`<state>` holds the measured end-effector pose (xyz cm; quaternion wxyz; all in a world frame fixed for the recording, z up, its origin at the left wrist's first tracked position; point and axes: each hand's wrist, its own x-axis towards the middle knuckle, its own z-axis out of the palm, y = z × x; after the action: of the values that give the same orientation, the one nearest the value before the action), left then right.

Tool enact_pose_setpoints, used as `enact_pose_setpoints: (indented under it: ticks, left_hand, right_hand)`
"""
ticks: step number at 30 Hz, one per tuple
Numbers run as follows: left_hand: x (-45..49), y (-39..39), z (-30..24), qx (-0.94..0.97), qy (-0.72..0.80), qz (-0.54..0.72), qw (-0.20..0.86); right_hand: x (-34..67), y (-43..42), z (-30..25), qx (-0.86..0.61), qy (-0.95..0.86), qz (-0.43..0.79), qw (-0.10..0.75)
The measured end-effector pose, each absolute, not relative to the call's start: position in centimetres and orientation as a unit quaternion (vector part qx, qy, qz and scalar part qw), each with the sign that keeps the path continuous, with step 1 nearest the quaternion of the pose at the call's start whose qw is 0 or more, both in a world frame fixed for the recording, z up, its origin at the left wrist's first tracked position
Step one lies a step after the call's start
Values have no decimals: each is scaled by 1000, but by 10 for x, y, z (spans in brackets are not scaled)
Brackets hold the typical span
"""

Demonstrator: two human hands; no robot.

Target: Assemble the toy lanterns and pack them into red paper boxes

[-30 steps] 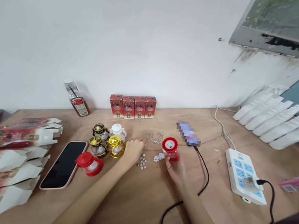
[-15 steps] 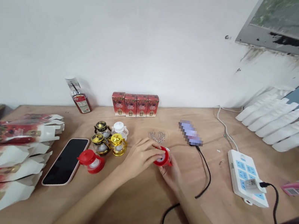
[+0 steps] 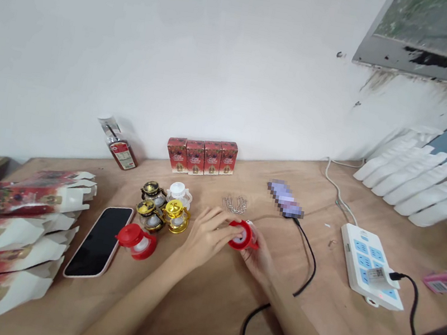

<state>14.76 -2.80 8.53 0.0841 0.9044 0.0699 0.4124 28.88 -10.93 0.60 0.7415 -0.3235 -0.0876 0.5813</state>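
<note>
My right hand (image 3: 259, 259) grips a small red toy lantern (image 3: 241, 235) from below, tipped so its round base faces my left hand. My left hand (image 3: 206, 237) has its fingertips pinched against that base; what they hold there, if anything, is too small to see. Just left stand several finished little lanterns: two black-and-gold ones (image 3: 150, 205), a gold one (image 3: 175, 215), a white one (image 3: 178, 191), and a red one (image 3: 135, 241) lying on its side. A small heap of wire hooks (image 3: 235, 204) lies beyond my hands.
The wooden table (image 3: 201, 311) carries a black phone (image 3: 97, 240), flat red-and-white cartons (image 3: 4, 235) at the left, red boxes (image 3: 202, 157) by the wall, a bottle (image 3: 118, 148), a second phone (image 3: 285, 199) on a black cable, a white power strip (image 3: 369, 264) and white sleeves (image 3: 420, 184).
My left hand left the small parts on the table and came to the red lantern. My right hand lowered and tipped the lantern toward it.
</note>
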Motion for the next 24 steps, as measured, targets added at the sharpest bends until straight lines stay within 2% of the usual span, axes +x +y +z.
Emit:
enact_pose_setpoints:
  ticks: [24]
  left_hand:
    - [140,-31,95,948,84,300,62]
  right_hand:
    - [294,-107,-2,-355,-97,490,790]
